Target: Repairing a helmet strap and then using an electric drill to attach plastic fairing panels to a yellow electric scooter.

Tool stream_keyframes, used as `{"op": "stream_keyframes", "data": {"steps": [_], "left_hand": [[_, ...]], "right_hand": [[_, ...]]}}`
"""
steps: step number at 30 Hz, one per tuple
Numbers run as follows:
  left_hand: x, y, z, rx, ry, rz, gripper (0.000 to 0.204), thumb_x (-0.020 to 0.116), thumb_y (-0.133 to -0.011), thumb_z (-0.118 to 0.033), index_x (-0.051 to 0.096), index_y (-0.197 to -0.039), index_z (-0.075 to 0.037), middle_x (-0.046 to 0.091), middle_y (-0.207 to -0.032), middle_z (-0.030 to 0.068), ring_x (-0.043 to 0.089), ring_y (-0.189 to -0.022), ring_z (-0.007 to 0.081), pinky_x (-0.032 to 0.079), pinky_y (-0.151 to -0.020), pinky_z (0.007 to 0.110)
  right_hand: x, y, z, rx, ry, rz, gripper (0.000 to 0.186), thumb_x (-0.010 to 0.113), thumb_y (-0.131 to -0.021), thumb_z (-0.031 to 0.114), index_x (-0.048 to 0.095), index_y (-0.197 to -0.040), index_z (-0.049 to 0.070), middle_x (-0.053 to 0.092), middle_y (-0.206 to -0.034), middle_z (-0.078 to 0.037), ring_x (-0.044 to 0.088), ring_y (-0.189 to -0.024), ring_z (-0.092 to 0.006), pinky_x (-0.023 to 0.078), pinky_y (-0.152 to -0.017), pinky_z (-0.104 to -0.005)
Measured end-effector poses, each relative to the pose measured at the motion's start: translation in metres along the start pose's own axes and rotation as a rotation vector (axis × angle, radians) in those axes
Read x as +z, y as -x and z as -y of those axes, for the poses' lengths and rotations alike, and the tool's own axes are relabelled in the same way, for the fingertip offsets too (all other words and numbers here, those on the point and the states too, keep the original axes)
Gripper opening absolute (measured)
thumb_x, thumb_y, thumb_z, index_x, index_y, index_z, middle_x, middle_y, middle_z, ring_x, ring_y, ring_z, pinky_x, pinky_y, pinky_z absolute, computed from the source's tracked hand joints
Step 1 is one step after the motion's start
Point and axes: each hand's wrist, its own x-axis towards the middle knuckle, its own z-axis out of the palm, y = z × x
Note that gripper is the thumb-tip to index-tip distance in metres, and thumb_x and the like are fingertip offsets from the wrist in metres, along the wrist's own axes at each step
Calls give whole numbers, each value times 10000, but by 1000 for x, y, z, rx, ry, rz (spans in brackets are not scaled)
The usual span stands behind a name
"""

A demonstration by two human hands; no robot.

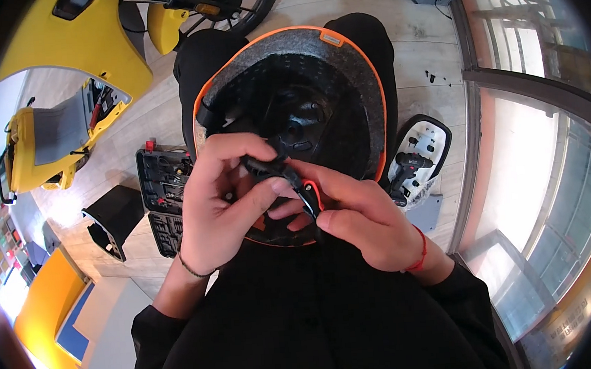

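A: What does the head view show?

B: Looking down: two bare hands work close together over an upturned, helmet-like shell (369, 76) resting on the person's lap, with an orange rim, speckled grey wall and dark inside.

A: Where is the piece being handled?

B: A black strap piece (297, 181) sits between the hands, above the near part of the shell. A curved red tab (317, 189) stands out at its right side.

A: How is it gripped?

B: The left hand (224, 193) pinches its upper end between thumb and bent forefinger. The right hand (359, 214) pinches the lower end between thumb and fingers, beside the red tab. Some fingertips are hidden.

A: And around them?

B: On the floor, left, an open tool case (143, 181) beside a black hollow part (122, 207); right, a dark power drill (411, 166) on a white, black-rimmed tray (434, 136). Yellow bodywork (73, 39) fills the upper left.
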Motion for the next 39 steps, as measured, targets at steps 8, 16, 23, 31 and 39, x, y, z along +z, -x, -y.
{"op": "stream_keyframes", "data": {"steps": [8,16,23,31,39], "left_hand": [[7,-13,17,-93,138,32,251,561,-891,54,552,-1131,-19,562,-1038,27,554,-918,48,462,-800,199],[11,-12,22,-158,240,4,216,508,-935,17,533,-1144,-31,593,-979,19,522,-865,20,421,-734,177],[18,-9,9,-266,207,-16,208,471,-953,3,501,-1158,-20,606,-859,0,522,-799,13,409,-706,168],[19,-8,11,-159,-87,-49,139,515,-936,6,555,-1066,-18,557,-780,-43,434,-700,-4,355,-637,162],[24,-5,4,-124,28,-7,136,508,-947,-6,543,-1078,-3,596,-824,-4,520,-773,17,410,-699,171]], "right_hand": [[-11,4,-1,-38,281,-93,515,382,-883,8,319,-1389,-64,593,-1140,-193,608,-1024,-224,474,-873,-319],[-8,-5,0,-446,979,-240,443,653,-815,16,521,-1233,-46,659,-907,-147,668,-778,-237,520,-668,-286],[-15,-14,-1,-730,1370,-248,442,665,-765,98,545,-1149,-84,614,-746,-114,614,-690,-206,525,-634,-284],[-17,-15,7,-657,1227,-297,321,553,-783,-23,578,-1100,-62,613,-773,-137,608,-639,-253,508,-599,-300],[-16,-11,11,-385,787,-345,243,412,-935,5,596,-1087,-39,663,-921,-141,654,-807,-207,493,-730,-270]]}}
